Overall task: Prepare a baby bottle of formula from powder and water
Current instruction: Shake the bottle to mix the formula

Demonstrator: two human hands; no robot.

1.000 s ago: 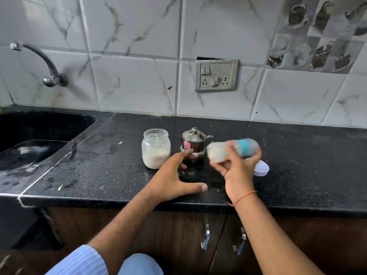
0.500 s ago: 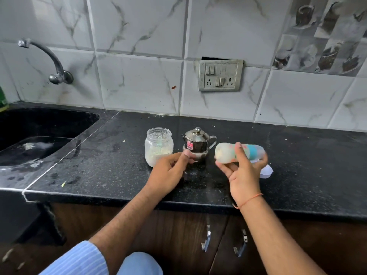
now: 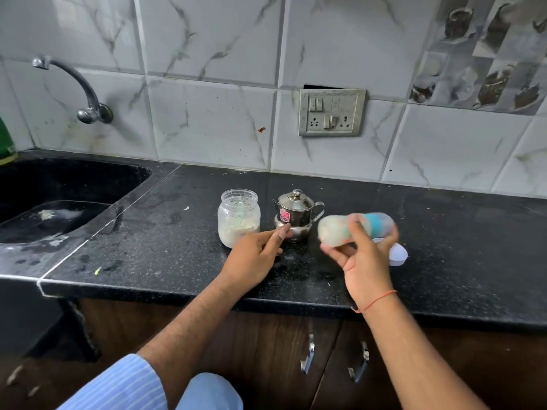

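1. Right hand [image 3: 365,261], raised above the black counter [image 3: 473,247], grips a baby bottle [image 3: 355,227] lying sideways; the bottle is motion-blurred, milky inside, with a blue collar.
2. Left hand [image 3: 254,255] rests loosely curled on the counter, holding nothing, fingertips near a steel pot [image 3: 296,214].
3. Powder jar [image 3: 239,220] stands open just left of the pot.
4. White cap [image 3: 396,253] lies behind the right hand.
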